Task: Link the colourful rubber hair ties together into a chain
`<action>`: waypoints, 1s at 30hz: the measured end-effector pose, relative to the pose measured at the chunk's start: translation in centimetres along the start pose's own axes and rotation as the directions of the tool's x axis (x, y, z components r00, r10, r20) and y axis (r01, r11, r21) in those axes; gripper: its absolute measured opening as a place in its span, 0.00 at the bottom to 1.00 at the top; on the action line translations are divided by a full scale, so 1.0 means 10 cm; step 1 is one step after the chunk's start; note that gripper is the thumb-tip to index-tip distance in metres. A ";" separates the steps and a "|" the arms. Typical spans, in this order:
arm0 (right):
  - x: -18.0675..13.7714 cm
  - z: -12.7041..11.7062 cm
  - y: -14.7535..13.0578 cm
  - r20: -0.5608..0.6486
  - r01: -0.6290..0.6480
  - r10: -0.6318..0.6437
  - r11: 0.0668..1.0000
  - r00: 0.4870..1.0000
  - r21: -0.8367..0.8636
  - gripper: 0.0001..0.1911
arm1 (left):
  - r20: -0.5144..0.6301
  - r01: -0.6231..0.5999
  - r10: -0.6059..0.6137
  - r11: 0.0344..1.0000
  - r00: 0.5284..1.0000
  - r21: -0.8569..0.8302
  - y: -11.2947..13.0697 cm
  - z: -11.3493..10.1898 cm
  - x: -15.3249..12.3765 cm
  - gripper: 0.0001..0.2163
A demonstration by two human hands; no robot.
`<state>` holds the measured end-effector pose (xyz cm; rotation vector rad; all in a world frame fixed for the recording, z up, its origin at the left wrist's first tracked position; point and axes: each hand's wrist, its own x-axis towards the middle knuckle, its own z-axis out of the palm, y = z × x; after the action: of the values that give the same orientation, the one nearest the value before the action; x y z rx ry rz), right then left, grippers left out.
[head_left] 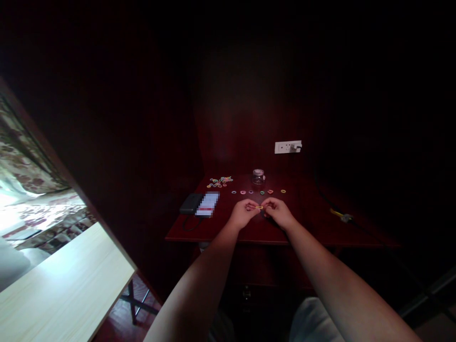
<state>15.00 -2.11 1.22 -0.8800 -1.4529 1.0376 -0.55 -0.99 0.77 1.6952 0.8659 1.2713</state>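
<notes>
Between the fingertips of my two hands is a small yellow hair tie (259, 207), held just above the dark red desk (221, 230). My left hand (244, 213) pinches its left end. On the other end, the fingers of my right hand (280, 212) are closed. Beyond my hands lies a spaced row of single hair ties: a bluish one (234, 192), a pink one (243, 192), a purple one (251, 192), a green one (262, 193), a red one (270, 192) and a yellow one at the right end (283, 191).
A loose pile of coloured hair ties (221, 181) lies at the back left. Behind the row stands a clear lidded jar (258, 177). A phone (208, 204) and a black box-like device (191, 203) with a cable are at left. A wall socket (285, 147) holds a plug.
</notes>
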 end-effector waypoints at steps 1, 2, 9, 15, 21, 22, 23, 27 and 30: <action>0.00 0.00 -0.01 0.006 -0.001 0.001 1.000 1.000 0.009 0.07 | -0.004 0.004 -0.004 1.000 1.000 -0.002 0.00 0.00 0.00 0.10; -0.01 0.01 -0.01 0.016 -0.001 0.001 1.000 1.000 0.019 0.08 | -0.009 0.005 -0.005 1.000 1.000 0.001 0.00 0.00 0.00 0.10; -0.01 0.00 -0.02 0.027 0.000 0.002 0.998 1.000 -0.061 0.13 | -0.017 0.012 -0.011 1.000 1.000 0.021 0.02 0.00 0.00 0.12; -0.01 -0.02 0.00 0.001 0.007 -0.007 0.992 1.000 -0.124 0.12 | -0.017 0.009 -0.008 0.999 1.000 0.054 -0.02 -0.01 0.02 0.10; -0.01 -0.02 0.00 -0.015 -0.010 0.009 0.997 1.000 -0.071 0.11 | -0.021 -0.008 0.010 0.995 1.000 0.101 -0.02 -0.01 0.02 0.08; -0.01 -0.01 0.00 -0.021 -0.015 0.014 0.998 1.000 -0.057 0.11 | -0.020 -0.005 0.007 0.994 1.000 0.108 -0.02 -0.01 0.02 0.07; -0.01 -0.01 0.00 -0.027 -0.019 0.018 0.999 0.999 -0.045 0.12 | -0.016 -0.004 0.005 0.993 1.000 0.116 -0.02 -0.01 0.02 0.07; 0.00 -0.01 -0.01 -0.041 -0.020 0.019 1.000 0.999 -0.020 0.12 | -0.007 0.003 -0.002 0.991 1.000 0.136 -0.03 -0.01 0.01 0.07; 0.00 0.00 -0.02 -0.005 -0.017 0.017 0.999 1.000 -0.044 0.13 | -0.012 0.010 -0.009 0.991 1.000 0.132 -0.03 -0.01 0.01 0.07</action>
<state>15.05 -2.17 1.36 -0.9269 -1.4711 1.0189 -0.67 -0.76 0.58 1.7860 0.9825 1.2422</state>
